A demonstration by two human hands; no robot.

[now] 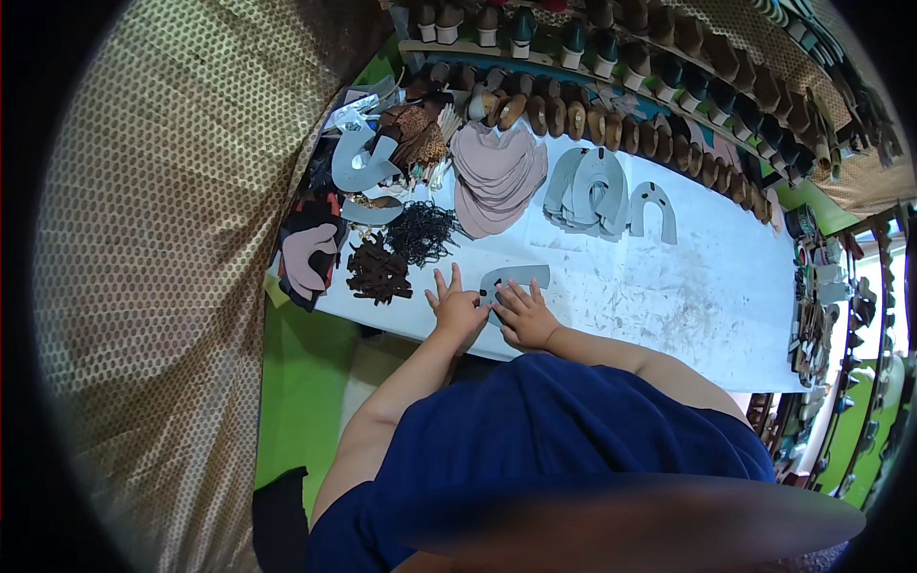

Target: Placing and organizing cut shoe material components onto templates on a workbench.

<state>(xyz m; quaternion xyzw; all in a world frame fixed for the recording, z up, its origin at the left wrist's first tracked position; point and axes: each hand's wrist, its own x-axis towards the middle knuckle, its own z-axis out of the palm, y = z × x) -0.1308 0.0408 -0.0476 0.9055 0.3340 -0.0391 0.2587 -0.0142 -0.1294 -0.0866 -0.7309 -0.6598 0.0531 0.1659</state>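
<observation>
A grey U-shaped shoe-upper piece (528,275) lies on the white table in front of me, small dark pieces on it. My right hand (527,317) rests flat on it, fingers outstretched. To its left, my left hand (457,307) has its fingers spread, its thumb side at the piece's left edge beside a small dark piece. Whether its thumb touches that bit I cannot tell. Nearest the left hand are a pile of short dark brown strips (378,271) and a tangle of thin black strips (420,232).
Beyond lie a stack of pinkish pieces (497,177), a grey stack (585,191) and one grey U-shaped piece (654,212) with dark tabs. Cut pieces (310,256) crowd the left end. Rows of shoes (611,57) line shelves behind. A patterned curtain (181,248) hangs left.
</observation>
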